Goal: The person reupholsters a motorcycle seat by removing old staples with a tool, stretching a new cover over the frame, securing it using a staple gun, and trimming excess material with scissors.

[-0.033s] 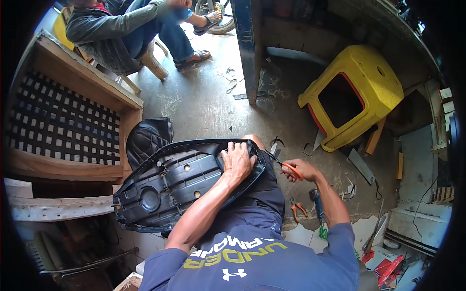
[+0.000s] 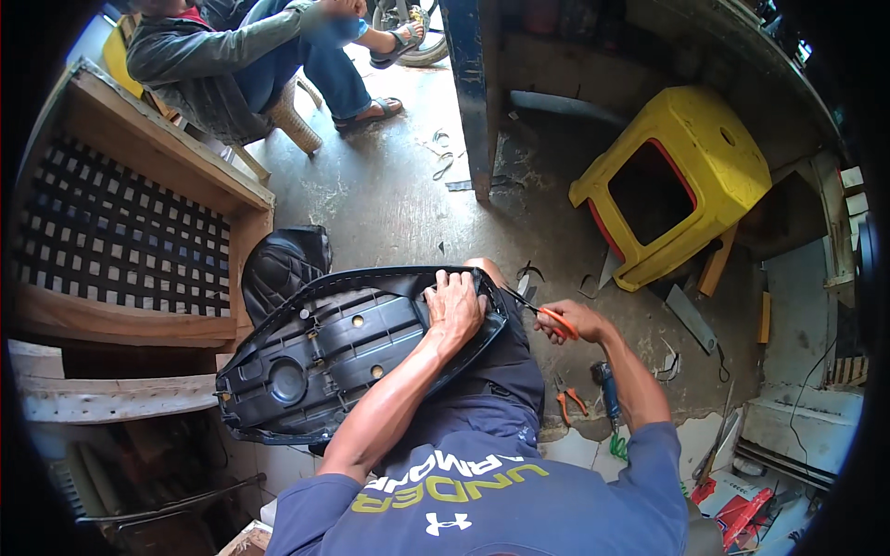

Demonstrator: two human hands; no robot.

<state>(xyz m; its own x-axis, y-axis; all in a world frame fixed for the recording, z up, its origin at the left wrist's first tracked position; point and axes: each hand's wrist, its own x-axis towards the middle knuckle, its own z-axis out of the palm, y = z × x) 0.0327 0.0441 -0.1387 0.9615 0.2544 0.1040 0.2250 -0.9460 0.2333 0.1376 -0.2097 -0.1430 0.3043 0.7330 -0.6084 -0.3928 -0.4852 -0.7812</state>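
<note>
An upturned black motorcycle seat lies across my lap, its ribbed plastic base facing up and black cover material wrapped round its rim. Near the narrow right end, my left hand is closed on the cover's edge, fingers hooked over the far rim. My right hand is closed round orange-handled scissors. Their dark blades point left and reach the seat's right tip; whether they touch the cover, I cannot tell. A quilted black seat cover piece sits beyond the seat on the left.
On the floor to my right lie orange-handled pliers and a blue air tool with a green coiled hose. A yellow plastic stool rests farther off, near a blue post. Left stands a wooden frame with webbing; behind it a person sits.
</note>
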